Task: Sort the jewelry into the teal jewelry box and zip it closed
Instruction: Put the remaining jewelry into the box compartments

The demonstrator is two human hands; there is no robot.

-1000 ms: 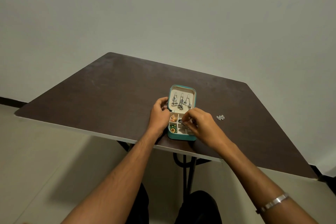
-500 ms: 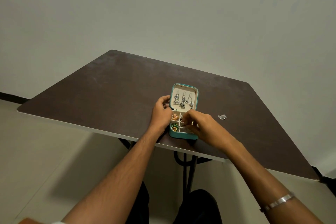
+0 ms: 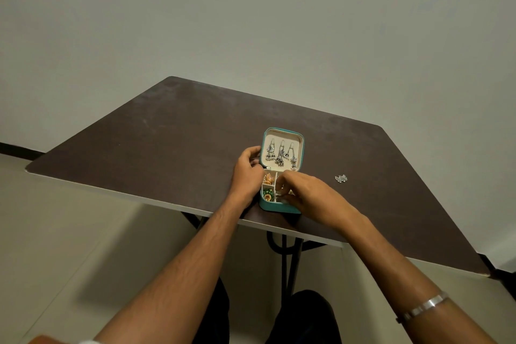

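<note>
Teal jewelry box point(image 3: 280, 206): open, near table point(image 3: 167, 134) front edge. Lid: three silver drop earrings point(image 3: 281, 154). Compartments part-filled. Left hand point(image 3: 249, 173) grips box side; right hand point(image 3: 303, 193), fingers curled into tray, contents indiscernible. Outstanding: silver piece point(image 3: 341, 178) on table; zipping.

**Matt Teal Case, Bright Metal on a Scuffed Dark Table**

A teal jewelry box point(image 3: 280, 207) is showing a smooth, matt, leather-like shell and a pale, soft-looking cloth lining. Silvery metal earrings point(image 3: 281, 156) are glinting against the lid's lining. A small sparkling piece point(image 3: 341, 178) is lying on the dark brown table point(image 3: 156, 142), whose matt laminate-like top is looking scuffed. A polished metal bracelet point(image 3: 423, 306) is shining.
</note>
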